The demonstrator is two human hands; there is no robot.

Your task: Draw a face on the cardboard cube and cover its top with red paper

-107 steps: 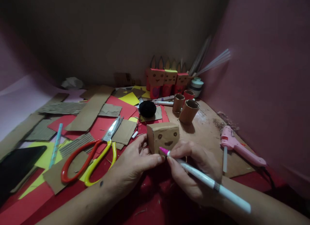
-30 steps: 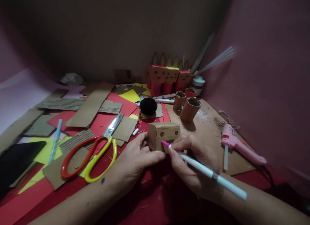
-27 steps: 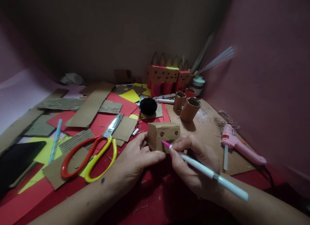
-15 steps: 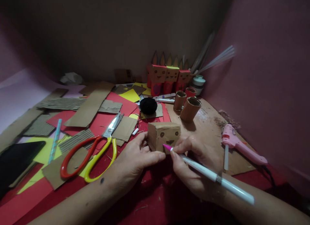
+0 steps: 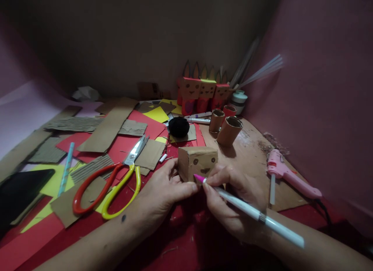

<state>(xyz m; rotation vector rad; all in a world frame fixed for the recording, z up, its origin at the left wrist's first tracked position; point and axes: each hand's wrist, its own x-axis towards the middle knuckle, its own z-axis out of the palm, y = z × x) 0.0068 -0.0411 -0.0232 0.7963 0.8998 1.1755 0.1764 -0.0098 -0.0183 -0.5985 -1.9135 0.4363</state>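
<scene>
A small cardboard box [image 5: 201,158] with two drawn round eyes and a dark mouth faces me, low in the middle. My left hand [image 5: 166,185] grips it from its left side, the thumb along the bottom edge. In my right hand [image 5: 233,193] is a white marker pen [image 5: 247,205], pinched near its pink tip. That tip is at the lower left of the drawn face; whether it touches the cardboard I cannot tell. Scissors [image 5: 122,177] with a red and a yellow handle lie left of my left hand.
Cardboard strips [image 5: 109,125] and coloured paper [image 5: 157,114] cover the left side. Behind the box are a black yarn ball [image 5: 178,127] and cardboard tubes [image 5: 229,131]. Red figures with box heads [image 5: 190,88] stand at the back. A pink glue gun [image 5: 287,173] lies right.
The marker's pink tip has shifted slightly left across the lower part of the box face, with my right hand. My left hand and the box have hardly moved.
</scene>
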